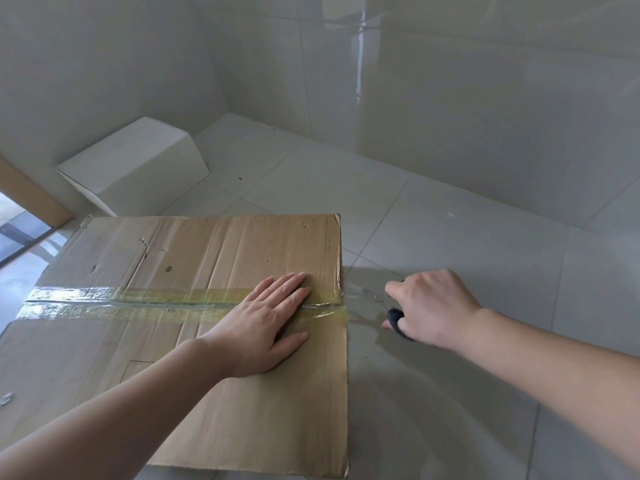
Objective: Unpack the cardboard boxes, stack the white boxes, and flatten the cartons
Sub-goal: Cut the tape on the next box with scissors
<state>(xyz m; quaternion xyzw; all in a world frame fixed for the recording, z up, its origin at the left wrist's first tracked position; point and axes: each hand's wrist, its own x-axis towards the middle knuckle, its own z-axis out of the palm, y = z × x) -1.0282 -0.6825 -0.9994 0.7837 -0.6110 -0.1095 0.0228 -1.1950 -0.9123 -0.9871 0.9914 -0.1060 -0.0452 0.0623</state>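
Two hands, left hand (266, 318) flat on taped carton (194, 306), right hand (433, 306) gripping scissors (396, 322)

The left hand (266, 322) lay flat, palm down, fingers straight and together, thumb spread, its bare forearm reaching in from the lower left. The right hand (431, 308) was curled into a grip, forearm extending from the right.
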